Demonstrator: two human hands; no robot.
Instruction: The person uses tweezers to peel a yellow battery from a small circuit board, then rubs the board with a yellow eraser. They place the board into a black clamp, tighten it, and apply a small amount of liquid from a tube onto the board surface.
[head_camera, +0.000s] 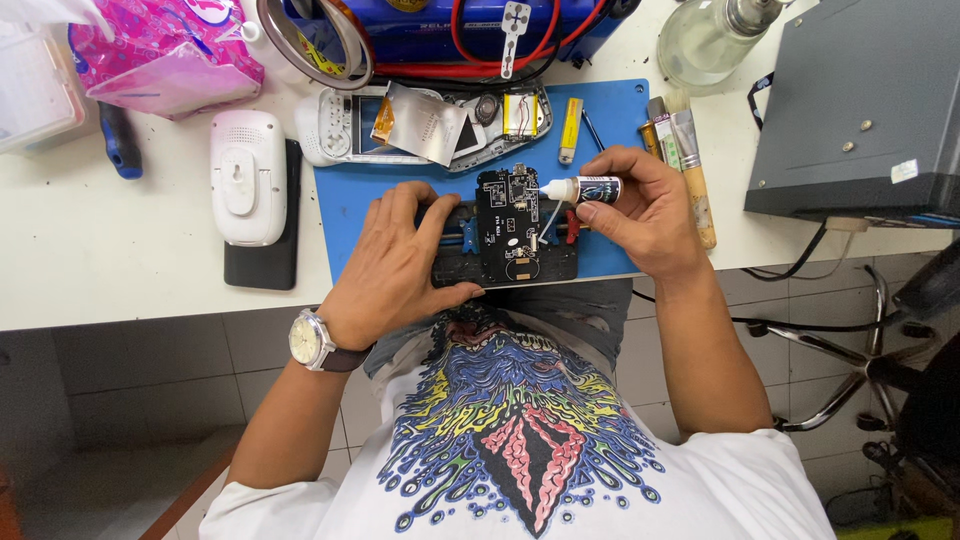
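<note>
Black circuit board, clamped in a dark holder on the blue mat, lies between both hands. Right hand grips a small white-tipped bottle, nozzle over the board; left hand, fingers spread, presses the holder's left side.

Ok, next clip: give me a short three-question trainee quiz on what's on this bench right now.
1. True or false: the right hand holds a small dropper bottle with its tip pointing toward the black circuit board.
2. Multiple choice: what does the left hand rest on? A) the white handheld shell B) the black board holder C) the paintbrush
3. Fill in: the board and its holder sit on a ____ mat.

Key:
1. True
2. B; the white handheld shell lies opened further back on the mat, and the paintbrush lies to the right of the right hand.
3. Blue
</note>
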